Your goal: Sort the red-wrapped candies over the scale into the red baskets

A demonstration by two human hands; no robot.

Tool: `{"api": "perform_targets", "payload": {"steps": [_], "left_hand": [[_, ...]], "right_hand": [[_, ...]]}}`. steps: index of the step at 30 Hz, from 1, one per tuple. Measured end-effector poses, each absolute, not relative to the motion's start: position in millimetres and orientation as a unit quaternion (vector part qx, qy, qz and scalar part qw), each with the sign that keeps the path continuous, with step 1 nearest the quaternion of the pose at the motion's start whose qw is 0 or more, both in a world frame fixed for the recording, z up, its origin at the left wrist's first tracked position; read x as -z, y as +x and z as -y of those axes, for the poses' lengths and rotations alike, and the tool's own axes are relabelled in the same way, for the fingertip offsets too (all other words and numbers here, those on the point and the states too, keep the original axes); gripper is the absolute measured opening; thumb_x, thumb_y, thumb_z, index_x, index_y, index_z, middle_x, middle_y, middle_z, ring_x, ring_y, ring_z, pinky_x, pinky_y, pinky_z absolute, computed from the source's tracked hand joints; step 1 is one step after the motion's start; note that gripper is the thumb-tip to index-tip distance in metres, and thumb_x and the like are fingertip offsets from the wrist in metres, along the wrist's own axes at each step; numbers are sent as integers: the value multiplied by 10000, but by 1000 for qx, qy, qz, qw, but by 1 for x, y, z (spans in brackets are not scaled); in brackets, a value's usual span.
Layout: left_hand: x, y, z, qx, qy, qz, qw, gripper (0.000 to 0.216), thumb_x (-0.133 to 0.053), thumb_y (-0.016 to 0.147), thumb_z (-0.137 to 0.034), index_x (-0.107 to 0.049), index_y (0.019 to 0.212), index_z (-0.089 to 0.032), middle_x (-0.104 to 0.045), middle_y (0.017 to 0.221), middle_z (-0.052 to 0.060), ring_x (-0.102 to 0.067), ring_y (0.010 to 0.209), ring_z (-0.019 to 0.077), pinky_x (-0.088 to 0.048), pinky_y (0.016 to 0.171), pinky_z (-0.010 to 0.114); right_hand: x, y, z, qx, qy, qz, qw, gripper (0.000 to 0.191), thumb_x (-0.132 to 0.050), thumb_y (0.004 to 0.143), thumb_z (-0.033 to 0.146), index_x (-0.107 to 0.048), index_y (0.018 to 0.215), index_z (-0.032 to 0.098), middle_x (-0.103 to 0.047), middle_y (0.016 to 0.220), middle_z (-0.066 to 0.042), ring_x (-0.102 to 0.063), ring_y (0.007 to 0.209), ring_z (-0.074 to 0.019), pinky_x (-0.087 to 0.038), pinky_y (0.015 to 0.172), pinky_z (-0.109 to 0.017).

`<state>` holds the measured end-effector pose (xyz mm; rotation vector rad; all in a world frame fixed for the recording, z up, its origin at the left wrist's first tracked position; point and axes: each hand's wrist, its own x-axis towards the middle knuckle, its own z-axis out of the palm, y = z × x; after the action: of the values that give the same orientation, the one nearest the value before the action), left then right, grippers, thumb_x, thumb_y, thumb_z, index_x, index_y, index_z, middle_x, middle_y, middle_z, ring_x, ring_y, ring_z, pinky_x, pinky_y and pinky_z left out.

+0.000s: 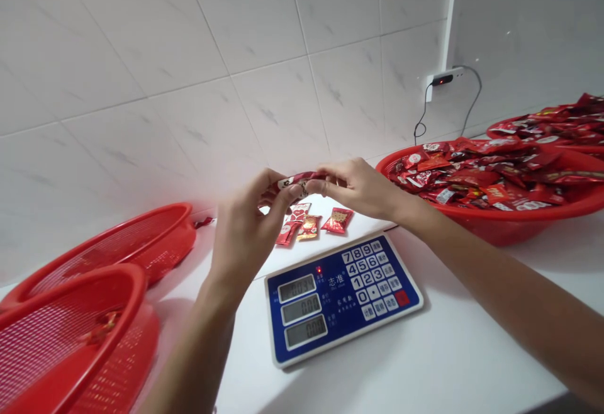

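Left hand (245,231) and right hand (361,187) pinch wrapper (297,182) above 志准 scale (342,301).

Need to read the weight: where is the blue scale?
In the head view the blue scale sits mid-counter, below the left hand and right hand, between red baskets at left and a candy-filled basket at right.

Both bare hands are raised and meet at the centre of the frame. The left hand (243,228) shows its back, thumb and fingers closed in a pinch. The right hand (361,187) pinches too, and the right forearm (509,294) reaches in from the lower right.
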<state>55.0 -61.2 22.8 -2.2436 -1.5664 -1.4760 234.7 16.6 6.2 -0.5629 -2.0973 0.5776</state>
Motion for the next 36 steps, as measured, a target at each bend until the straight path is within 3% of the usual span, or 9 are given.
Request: {"api": "perform_targets", "payload": {"steps": [2,7,10,13,15,22,27,31,36], "left_hand": [[-25,51,61,470,-729,494,-56,186,-649,855,-383,-641,792,-208,-658,681,-4,-635,658,148,-473,589,236],[-27,46,59,490,-715,480,-135,257,-678,818,-455,-687,828,-198,-675,733,21,-630,693,151,-499,616,232],[-26,46,57,492,-710,487,-129,334,-638,835,-509,-666,723,-196,-639,663,16,-605,650,142,-486,594,230],[-26,47,58,470,-711,500,-156,434,-580,862,-550,-619,606,-202,-570,580,9,-555,591,138,-448,533,238],[-26,50,59,457,-710,502,-187,452,-576,866,-547,-598,571,-206,-534,551,3,-511,543,132,-407,487,244],[-23,58,60,492,-696,480,-207,464,-597,866,-529,-566,536,-205,-532,540,-3,-476,514,118,-362,457,235],[-22,56,58,432,-724,489,-222,512,-552,861,-591,-551,523,-206,-535,528,10,-486,529,133,-389,502,254],[-16,53,47,421,-717,508,-226,442,-605,823,-572,-556,577,-208,-521,536,-5,-463,492,125,-349,465,256],[-7,49,19,354,-721,574,-161,456,-582,808,-610,-572,584,-213,-536,527,-2,-460,462,131,-311,451,263]], "right_hand": [[-7,232,-13,-224,-207,842,445,448,-553,878,595,-659,807,166,-467,614,27,-393,584,-105,-257,545,-263],[-7,225,-12,-415,-108,790,438,445,-591,837,608,-606,736,175,-432,609,43,-400,587,-96,-294,545,-252],[-7,226,-14,-456,-93,779,420,476,-600,821,634,-560,700,175,-316,543,80,-280,497,-75,-227,484,-253],[-5,228,-17,-475,-93,789,379,517,-551,856,644,-480,634,182,-322,535,77,-263,476,-67,-199,465,-254],[-3,229,-18,-468,-106,798,364,520,-537,865,644,-485,639,179,-359,563,63,-294,497,-71,-209,473,-251],[-2,229,-15,-444,-98,777,435,463,-569,864,597,-599,704,163,-521,674,18,-459,623,-100,-343,574,-244],[-2,230,-17,-381,-115,799,451,451,-559,881,575,-614,722,156,-508,664,15,-462,636,-111,-337,588,-254],[-2,233,-23,-302,-199,830,424,482,-492,915,588,-621,736,160,-518,650,6,-445,610,-113,-298,564,-261],[-16,264,-34,-245,-343,811,406,309,-554,917,457,-642,876,163,-617,685,-39,-545,623,-139,-364,569,-258]]}}
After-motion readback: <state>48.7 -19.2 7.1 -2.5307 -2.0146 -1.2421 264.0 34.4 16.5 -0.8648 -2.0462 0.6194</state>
